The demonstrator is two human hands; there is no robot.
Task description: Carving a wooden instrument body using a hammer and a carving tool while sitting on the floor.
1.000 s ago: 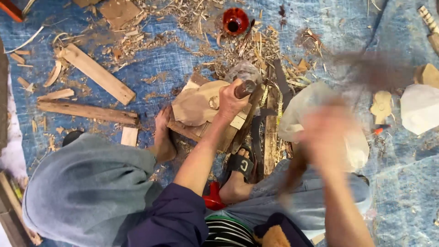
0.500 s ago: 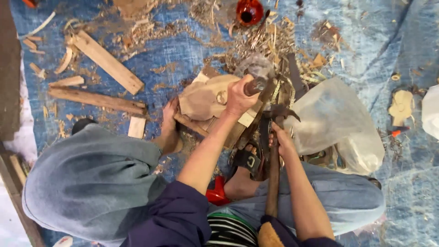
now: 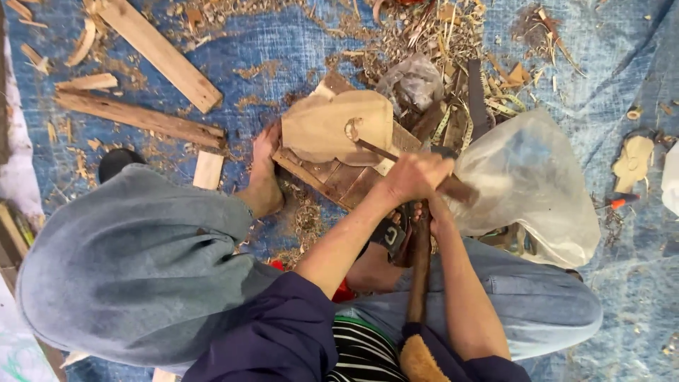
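My left hand (image 3: 414, 177) is closed around the wooden handle of a chisel (image 3: 375, 150). The chisel's metal tip rests on a pale carved wood piece (image 3: 329, 127), which lies on a dark wooden board (image 3: 339, 180). Just below and partly under the left hand, my right hand (image 3: 431, 216) grips a long wooden tool handle (image 3: 419, 276) that runs back toward my body. The head of that tool is hidden. My bare foot (image 3: 265, 177) touches the board's left edge.
A clear plastic bag (image 3: 530, 187) lies right of my hands. Planks (image 3: 163, 53) and a rough stick (image 3: 138, 117) lie at the left on the blue tarp (image 3: 283, 64). Wood shavings and a tape measure (image 3: 453, 120) lie behind the board. A pale carved piece (image 3: 636, 159) sits far right.
My right hand came down from a raised blur and now sits under the left hand with the long handle. My left hand drew the chisel back from the wood piece toward me.
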